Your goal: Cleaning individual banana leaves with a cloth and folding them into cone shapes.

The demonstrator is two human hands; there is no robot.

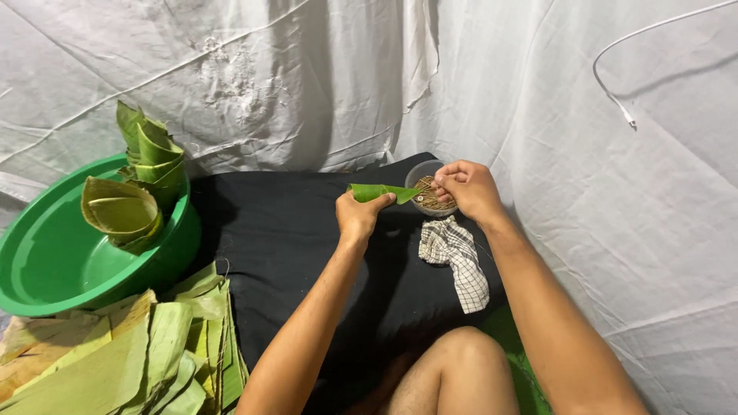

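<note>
Beside hands (415, 201): checked cloth (455, 260), green basin (46, 261), leaf stack (123, 353).

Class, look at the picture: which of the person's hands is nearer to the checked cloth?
Right. The right hand is at the small bowl just above the checked cloth; the left hand holds a folded leaf farther left.

Crumpled white sheeting (307, 84) as walls all round; black cloth (284, 230) covering floor; white cable (615, 69) hanging upper right.

A makeshift home work corner: white sheeting (307, 84) for walls, black floor cloth (284, 230), stacked banana leaves (115, 361).
</note>
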